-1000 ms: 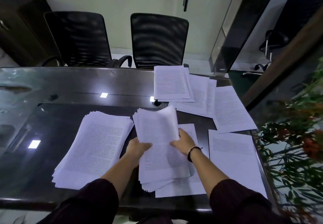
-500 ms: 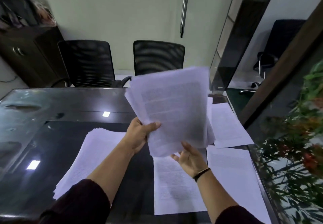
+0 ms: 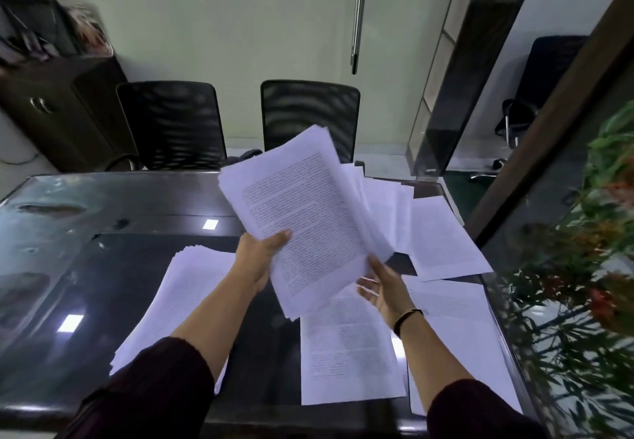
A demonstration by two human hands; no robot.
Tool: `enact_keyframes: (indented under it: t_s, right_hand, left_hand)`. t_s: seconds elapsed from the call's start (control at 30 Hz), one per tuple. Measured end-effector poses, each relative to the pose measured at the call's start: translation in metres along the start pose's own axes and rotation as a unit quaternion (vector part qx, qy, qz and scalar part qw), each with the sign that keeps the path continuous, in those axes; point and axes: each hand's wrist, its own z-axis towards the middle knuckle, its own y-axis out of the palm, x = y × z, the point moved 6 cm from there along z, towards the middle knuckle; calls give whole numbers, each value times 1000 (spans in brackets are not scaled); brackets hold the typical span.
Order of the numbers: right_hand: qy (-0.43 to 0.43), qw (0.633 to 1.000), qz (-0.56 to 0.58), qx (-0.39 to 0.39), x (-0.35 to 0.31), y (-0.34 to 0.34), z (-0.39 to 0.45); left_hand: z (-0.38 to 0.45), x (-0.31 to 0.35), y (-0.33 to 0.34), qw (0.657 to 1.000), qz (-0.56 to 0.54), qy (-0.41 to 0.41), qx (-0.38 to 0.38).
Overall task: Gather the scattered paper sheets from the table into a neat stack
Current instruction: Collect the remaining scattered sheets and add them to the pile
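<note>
Paper sheets (image 3: 442,239) scattered on glossy dark table (image 3: 103,205); chairs (image 3: 171,123) behind.

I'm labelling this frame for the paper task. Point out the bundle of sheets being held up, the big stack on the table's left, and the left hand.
Held bundle (image 3: 305,212): head view, middle of the top printed page.
Left stack (image 3: 182,298): head view, top sheet.
Left hand (image 3: 257,257): head view, back of the hand.

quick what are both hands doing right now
Left hand: grips the lifted bundle of sheets, thumb on top.
Right hand: open, palm up, fingers at the bundle's lower edge, not gripping.
</note>
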Motion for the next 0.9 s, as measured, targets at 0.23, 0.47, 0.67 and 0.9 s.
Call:
enact_keyframes:
  t_s: [0.23,0.47,0.67,0.9]
  right_hand:
    - [110,743,-647,131,69,-42,4]
    - [63,779,-623,33,9,-32,20]
    - [-60,563,-824,-11,-137,0,9]
    - [-221,345,-905,-110,-167,121,-36]
  left_hand:
    - [-17,-56,-75,989,77,-84,92]
    - [-21,-33,-94,971,203,-28,125]
    - [-19,20,-77,898,381,153,161]
    - [-8,45,-7,849,482,214,24]
